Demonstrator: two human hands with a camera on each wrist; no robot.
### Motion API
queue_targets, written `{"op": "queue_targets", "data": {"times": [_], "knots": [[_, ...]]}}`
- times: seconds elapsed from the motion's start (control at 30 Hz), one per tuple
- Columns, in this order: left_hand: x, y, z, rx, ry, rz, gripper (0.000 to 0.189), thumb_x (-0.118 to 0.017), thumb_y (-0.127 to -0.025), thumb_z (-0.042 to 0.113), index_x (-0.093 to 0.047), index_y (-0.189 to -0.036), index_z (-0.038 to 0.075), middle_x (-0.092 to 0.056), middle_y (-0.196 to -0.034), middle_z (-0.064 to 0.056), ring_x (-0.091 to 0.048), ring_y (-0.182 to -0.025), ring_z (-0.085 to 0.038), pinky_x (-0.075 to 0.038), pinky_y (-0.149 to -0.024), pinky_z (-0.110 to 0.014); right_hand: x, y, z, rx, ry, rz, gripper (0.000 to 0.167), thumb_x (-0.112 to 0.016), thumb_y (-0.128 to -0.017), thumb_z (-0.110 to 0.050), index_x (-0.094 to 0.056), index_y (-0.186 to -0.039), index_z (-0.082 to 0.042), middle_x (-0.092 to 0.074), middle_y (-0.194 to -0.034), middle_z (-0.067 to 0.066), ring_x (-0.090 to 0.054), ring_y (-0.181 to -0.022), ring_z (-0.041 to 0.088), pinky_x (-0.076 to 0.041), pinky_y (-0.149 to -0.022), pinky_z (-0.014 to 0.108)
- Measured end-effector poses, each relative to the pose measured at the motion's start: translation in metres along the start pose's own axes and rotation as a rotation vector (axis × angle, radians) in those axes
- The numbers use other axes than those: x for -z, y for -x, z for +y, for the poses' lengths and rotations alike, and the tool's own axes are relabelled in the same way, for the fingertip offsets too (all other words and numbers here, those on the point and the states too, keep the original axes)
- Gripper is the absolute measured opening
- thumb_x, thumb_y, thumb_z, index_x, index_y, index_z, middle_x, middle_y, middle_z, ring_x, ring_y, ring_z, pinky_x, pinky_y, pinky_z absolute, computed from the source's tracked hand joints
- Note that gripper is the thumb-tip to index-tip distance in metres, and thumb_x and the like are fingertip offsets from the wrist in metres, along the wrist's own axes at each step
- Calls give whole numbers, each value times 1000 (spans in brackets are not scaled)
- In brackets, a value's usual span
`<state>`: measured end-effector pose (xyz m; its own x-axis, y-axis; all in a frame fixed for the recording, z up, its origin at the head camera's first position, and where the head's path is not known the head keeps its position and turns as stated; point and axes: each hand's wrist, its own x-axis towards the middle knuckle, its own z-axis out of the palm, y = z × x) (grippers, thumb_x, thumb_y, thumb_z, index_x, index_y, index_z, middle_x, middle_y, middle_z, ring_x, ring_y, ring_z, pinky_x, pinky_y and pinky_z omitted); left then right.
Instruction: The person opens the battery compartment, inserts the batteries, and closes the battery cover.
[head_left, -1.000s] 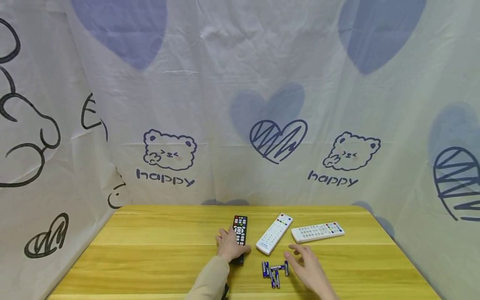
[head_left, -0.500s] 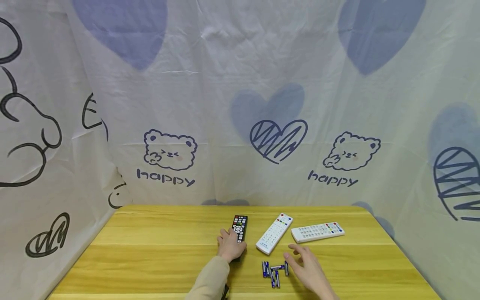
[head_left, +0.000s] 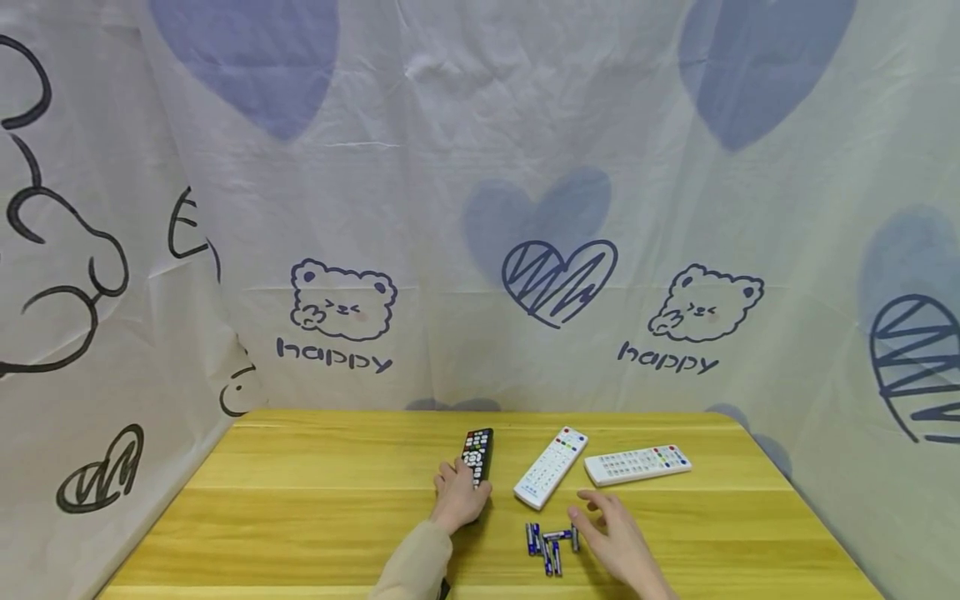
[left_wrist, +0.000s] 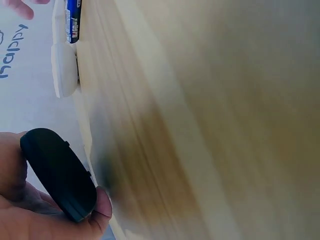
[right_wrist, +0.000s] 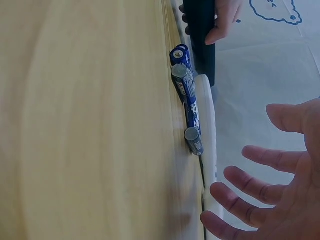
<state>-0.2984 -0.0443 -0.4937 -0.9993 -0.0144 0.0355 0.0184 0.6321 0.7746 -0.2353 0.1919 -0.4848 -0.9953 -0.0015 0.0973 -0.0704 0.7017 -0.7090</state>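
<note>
My left hand (head_left: pixel 457 502) grips a black remote control (head_left: pixel 477 457) by its sides, near the middle of the table. In the left wrist view the remote (left_wrist: pixel 57 172) is seen end-on, tilted, with thumb and fingers on opposite edges. A shadow lies on the wood beneath it. My right hand (head_left: pixel 617 537) hovers at the right of several blue-and-silver batteries (head_left: pixel 547 557), fingers spread and loosely bent, holding nothing. From the right wrist view, those batteries (right_wrist: pixel 186 87) lie apart from the right fingers.
Two white remote controls lie beyond the batteries: one slanted (head_left: pixel 550 468), the other (head_left: pixel 637 464) nearly crosswise at the right. A printed cloth (head_left: pixel 450 350) hangs behind the yellow wooden table (head_left: pixel 300 500).
My left fingers have closed in on the black remote's sides, and the remote has tilted, showing its right edge. The right hand stays where it was. The head view has shifted slightly.
</note>
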Motion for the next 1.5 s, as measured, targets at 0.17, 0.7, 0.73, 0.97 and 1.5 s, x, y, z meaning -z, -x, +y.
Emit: {"op": "queue_targets", "data": {"times": [0.17, 0.7, 0.73, 0.97, 1.5], "knots": [[3, 3, -3, -3, 27, 5, 73, -61, -92, 17, -29, -144, -23, -31, -135, -45, -36, -121, -55, -42, -101, -67, 0, 1, 0, 3, 3, 2, 46, -62, -99, -35, -61, -133, -3, -63, -119, 17, -64, -99, 25, -58, -84, 46], [16, 17, -11, -48, 87, -5, 77, -53, -95, 22, -20, -149, -21, -36, -135, -45, -46, -118, -52, -45, -103, -66, -1, 1, -1, 9, 1, 8, 47, -62, -99, -35, -60, -133, -2, -63, -119, 18, -64, -100, 26, -58, -85, 47], [17, 18, -12, -56, 92, -8, 76, -53, -95, 22, -20, -149, -20, -37, -134, -45, -48, -116, -51, -45, -102, -66, -1, 1, -1, 10, 2, 7, 47, -62, -99, -35, -60, -133, -2, -63, -119, 18, -64, -100, 26, -58, -85, 47], [24, 20, -13, -134, 130, -11, 69, -49, -100, 20, -22, -150, -18, -43, -127, -41, -55, -105, -42, -50, -97, -61, -1, 1, 0, 2, 6, 8, 47, -62, -99, -35, -60, -133, -3, -63, -120, 17, -64, -101, 27, -58, -87, 48], [42, 18, -28, -231, 574, -330, 77, -45, -107, 13, 10, -157, -5, -45, -124, -34, -55, -113, -32, -52, -98, -37, -2, 3, 0, 32, -4, 14, 48, -63, -98, -36, -60, -132, -2, -63, -119, 18, -64, -99, 26, -59, -84, 47]]}}
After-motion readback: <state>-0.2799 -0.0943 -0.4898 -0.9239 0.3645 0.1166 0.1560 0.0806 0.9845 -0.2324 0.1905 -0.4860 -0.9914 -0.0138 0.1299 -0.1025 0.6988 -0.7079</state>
